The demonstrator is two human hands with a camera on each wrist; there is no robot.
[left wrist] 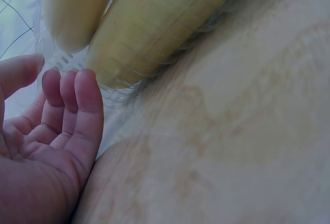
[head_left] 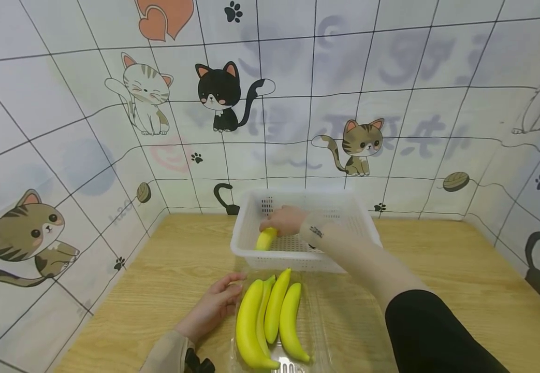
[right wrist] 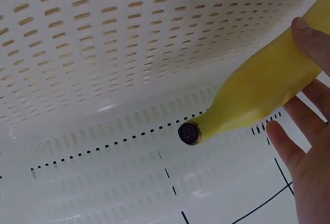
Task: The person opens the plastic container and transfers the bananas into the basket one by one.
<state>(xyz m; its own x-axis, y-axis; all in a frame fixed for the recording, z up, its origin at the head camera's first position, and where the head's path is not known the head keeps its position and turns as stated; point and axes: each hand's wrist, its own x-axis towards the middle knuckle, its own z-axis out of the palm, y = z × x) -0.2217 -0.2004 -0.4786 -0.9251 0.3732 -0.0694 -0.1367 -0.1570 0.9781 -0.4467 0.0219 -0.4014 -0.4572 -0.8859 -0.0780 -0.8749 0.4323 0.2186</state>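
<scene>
My right hand [head_left: 288, 220] grips a yellow banana [head_left: 266, 239] inside a white perforated plastic basket [head_left: 371, 233]. In the right wrist view the banana's dark stem end [right wrist: 190, 132] points away from the fingers, with the thumb on one side and fingers on the other. Several more bananas [head_left: 249, 326] lie side by side in a clear plastic tray [head_left: 318, 331] in front of the basket. Beside the tray's left edge is my left hand [head_left: 216, 305], its fingers loosely bent and the fingertips close to the tray's wall; whether they touch it I cannot tell.
The basket stands at the back of a wood-grain table [head_left: 437, 259], near the wall. A wall covering [head_left: 288, 119] with cartoon cats and grid lines encloses the back and both sides. The tray lies just in front of the basket.
</scene>
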